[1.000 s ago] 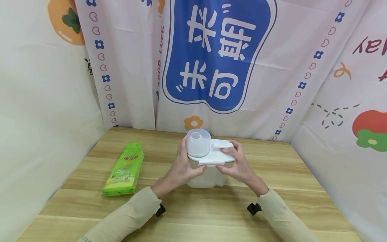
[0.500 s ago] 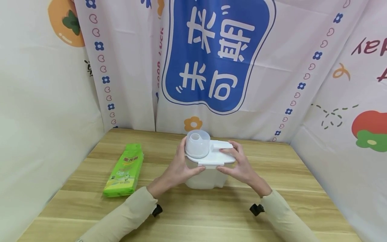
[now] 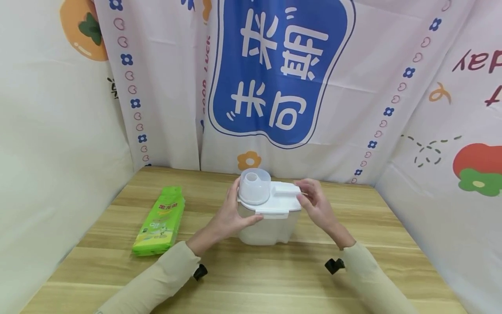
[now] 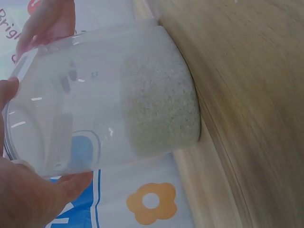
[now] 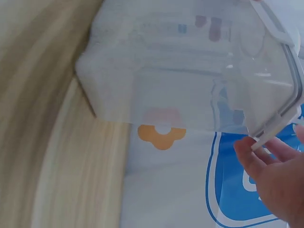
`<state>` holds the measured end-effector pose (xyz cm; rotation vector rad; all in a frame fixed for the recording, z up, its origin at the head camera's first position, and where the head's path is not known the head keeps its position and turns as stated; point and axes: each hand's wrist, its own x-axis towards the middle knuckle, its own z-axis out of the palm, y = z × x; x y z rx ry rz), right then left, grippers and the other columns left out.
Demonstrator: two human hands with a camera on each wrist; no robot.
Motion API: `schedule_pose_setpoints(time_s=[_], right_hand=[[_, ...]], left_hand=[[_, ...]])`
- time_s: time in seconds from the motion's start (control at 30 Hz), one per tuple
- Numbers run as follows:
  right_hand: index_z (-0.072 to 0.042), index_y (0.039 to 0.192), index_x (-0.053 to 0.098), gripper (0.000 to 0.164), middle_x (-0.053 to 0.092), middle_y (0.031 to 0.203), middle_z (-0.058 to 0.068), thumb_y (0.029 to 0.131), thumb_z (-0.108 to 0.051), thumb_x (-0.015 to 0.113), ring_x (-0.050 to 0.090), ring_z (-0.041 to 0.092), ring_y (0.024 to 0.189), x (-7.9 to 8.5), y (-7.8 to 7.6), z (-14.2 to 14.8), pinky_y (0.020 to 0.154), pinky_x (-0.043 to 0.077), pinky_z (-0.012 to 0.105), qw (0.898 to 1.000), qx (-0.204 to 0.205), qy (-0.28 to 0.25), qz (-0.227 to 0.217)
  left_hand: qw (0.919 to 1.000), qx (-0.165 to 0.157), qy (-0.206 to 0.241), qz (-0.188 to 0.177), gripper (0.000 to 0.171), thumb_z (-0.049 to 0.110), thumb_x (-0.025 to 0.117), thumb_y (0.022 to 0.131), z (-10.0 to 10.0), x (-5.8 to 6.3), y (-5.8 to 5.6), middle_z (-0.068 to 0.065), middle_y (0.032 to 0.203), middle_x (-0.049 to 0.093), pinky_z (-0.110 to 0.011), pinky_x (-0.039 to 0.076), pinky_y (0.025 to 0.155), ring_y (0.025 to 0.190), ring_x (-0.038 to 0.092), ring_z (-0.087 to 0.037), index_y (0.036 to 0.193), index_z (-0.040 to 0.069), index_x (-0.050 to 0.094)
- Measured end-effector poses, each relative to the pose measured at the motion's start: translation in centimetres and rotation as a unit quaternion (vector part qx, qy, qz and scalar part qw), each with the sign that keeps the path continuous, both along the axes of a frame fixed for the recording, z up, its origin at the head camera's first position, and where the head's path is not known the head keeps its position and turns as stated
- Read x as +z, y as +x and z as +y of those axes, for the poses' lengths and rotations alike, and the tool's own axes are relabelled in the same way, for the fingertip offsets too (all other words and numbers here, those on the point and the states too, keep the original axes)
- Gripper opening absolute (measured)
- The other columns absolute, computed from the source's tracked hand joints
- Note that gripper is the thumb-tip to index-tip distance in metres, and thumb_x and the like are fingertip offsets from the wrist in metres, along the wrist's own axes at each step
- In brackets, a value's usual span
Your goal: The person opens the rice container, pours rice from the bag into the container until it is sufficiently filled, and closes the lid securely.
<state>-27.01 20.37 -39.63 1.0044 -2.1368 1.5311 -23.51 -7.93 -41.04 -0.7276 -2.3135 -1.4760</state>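
Note:
A translucent rice container (image 3: 266, 232) stands upright on the wooden table, its white lid (image 3: 285, 202) on top. A clear measuring cup (image 3: 254, 192) sits upside down on the lid's left part. Rice (image 4: 159, 99) fills the lower part in the left wrist view. My left hand (image 3: 232, 214) grips the container's left side near the top, its thumb at the front latch (image 3: 272, 214). At the lid's right end, my right hand (image 3: 318, 204) has its thumb on the edge; its curled fingers hold the side latch (image 5: 274, 126) in the right wrist view.
A green bag (image 3: 161, 222) lies on the table (image 3: 251, 283) to the left of the container. Printed cloth (image 3: 172, 87) hangs behind the table and along both sides. Black wrist mounts (image 3: 334, 265) show below both hands.
My right hand has left the front latch and shifted to the lid's right end. The left hand keeps its hold. The container stays in nearly the same spot.

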Motion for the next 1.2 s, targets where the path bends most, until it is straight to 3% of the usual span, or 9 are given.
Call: schedule_pose_setpoints(time_s=[0.13, 0.27, 0.4, 0.53, 0.7, 0.8, 1.0, 1.2], right_hand=[[0.004, 0.127, 0.056, 0.029, 0.059, 0.128, 0.026, 0.101, -0.005, 0.049, 0.057, 0.015, 0.117, 0.9, -1.0, -0.1, 0.096, 0.046, 0.015, 0.998, -0.029, 0.052, -0.022], [-0.010, 0.123, 0.064, 0.028, 0.063, 0.130, 0.013, 0.104, -0.022, 0.049, 0.056, 0.023, 0.120, 1.3, -1.3, -0.1, 0.097, 0.046, 0.026, 0.988, -0.058, 0.119, -0.073], [-0.014, 0.121, 0.065, 0.029, 0.064, 0.130, 0.009, 0.104, -0.030, 0.049, 0.056, 0.024, 0.119, 1.3, -1.5, 0.1, 0.095, 0.047, 0.036, 0.984, -0.061, 0.130, -0.106], [-0.012, 0.122, 0.065, 0.030, 0.063, 0.130, 0.010, 0.103, -0.030, 0.049, 0.056, 0.025, 0.119, 1.3, -1.4, 0.2, 0.096, 0.047, 0.038, 0.984, -0.053, 0.124, -0.113], [-0.008, 0.122, 0.064, 0.029, 0.064, 0.128, 0.013, 0.104, -0.024, 0.049, 0.058, 0.019, 0.115, 1.3, -1.3, 0.1, 0.095, 0.048, 0.028, 0.986, -0.037, 0.119, -0.109], [-0.006, 0.122, 0.063, 0.028, 0.065, 0.125, 0.015, 0.103, -0.020, 0.049, 0.060, 0.011, 0.108, 1.1, -1.2, 0.1, 0.089, 0.050, 0.021, 0.988, -0.026, 0.108, -0.106], [-0.002, 0.126, 0.060, 0.028, 0.062, 0.112, 0.019, 0.102, -0.013, 0.050, 0.058, 0.007, 0.089, 0.9, -0.6, -0.2, 0.075, 0.050, 0.021, 0.991, -0.009, 0.097, -0.097], [-0.001, 0.132, 0.056, 0.036, 0.062, 0.118, 0.023, 0.099, -0.015, 0.056, 0.062, 0.007, 0.091, 0.7, -0.1, 0.0, 0.074, 0.054, 0.023, 0.988, 0.016, 0.103, -0.113]], left_hand=[[1.0000, -0.003, 0.003, -0.005, 0.117, 0.029, 0.089, 0.072, -0.3, 0.1, 0.0, -0.010, 0.151, 0.033, -0.052, 0.037, 0.113, 0.134, 0.044, -0.028, 0.157, 0.021, 0.009], [0.9998, -0.011, 0.002, -0.017, 0.114, 0.031, 0.087, 0.073, -0.4, 0.0, 0.0, -0.008, 0.152, 0.033, -0.051, 0.039, 0.112, 0.135, 0.044, -0.026, 0.157, 0.024, 0.010], [0.9995, -0.019, 0.003, -0.023, 0.113, 0.033, 0.087, 0.074, -0.7, 0.0, 0.0, -0.006, 0.153, 0.033, -0.051, 0.039, 0.112, 0.136, 0.043, -0.025, 0.157, 0.025, 0.010], [0.9993, -0.021, 0.009, -0.028, 0.110, 0.034, 0.086, 0.075, -1.1, -0.1, -0.3, -0.006, 0.151, 0.036, -0.050, 0.043, 0.109, 0.135, 0.044, -0.026, 0.156, 0.024, 0.014], [0.9989, -0.014, 0.017, -0.042, 0.100, 0.031, 0.084, 0.077, -1.7, -0.3, -0.7, -0.010, 0.149, 0.037, -0.046, 0.053, 0.097, 0.133, 0.046, -0.034, 0.155, 0.020, 0.021], [0.9984, -0.012, 0.022, -0.050, 0.095, 0.030, 0.083, 0.079, -1.9, -0.3, -0.8, -0.012, 0.150, 0.037, -0.045, 0.054, 0.096, 0.132, 0.047, -0.037, 0.153, 0.018, 0.026], [0.9979, -0.011, 0.037, -0.052, 0.083, 0.022, 0.079, 0.083, -2.3, -0.1, -1.4, -0.013, 0.151, 0.039, -0.044, 0.054, 0.096, 0.129, 0.052, -0.039, 0.150, 0.012, 0.033], [0.9968, -0.006, 0.058, -0.056, 0.070, 0.016, 0.073, 0.088, -2.8, -0.2, -2.1, -0.018, 0.148, 0.045, -0.032, 0.056, 0.092, 0.128, 0.054, -0.037, 0.148, 0.008, 0.037]])
